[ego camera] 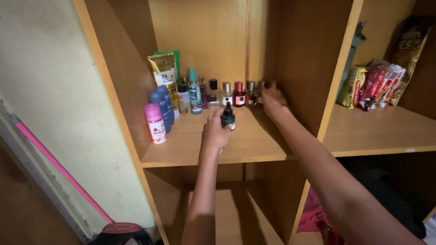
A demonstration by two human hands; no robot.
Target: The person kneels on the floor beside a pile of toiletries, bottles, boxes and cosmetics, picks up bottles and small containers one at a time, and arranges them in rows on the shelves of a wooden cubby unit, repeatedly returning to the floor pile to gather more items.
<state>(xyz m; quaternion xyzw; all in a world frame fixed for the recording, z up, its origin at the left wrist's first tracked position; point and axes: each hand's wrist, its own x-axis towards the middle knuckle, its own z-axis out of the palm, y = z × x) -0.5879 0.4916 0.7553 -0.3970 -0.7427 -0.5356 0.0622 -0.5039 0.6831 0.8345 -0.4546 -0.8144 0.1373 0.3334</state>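
Left hand (215,132) pinches dropper bottle (228,116) mid-shelf; right hand (273,100), grip unclear, touches the bottle row (239,94) by the side wall (305,63).

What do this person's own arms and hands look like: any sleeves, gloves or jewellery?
Both arms are bare from the bottom edge of the picture to the fingertips: no sleeves show. The left hand and right hand wear no gloves. No ring, watch or bracelet can be made out, though the light is dim and the fingers are small in the picture.
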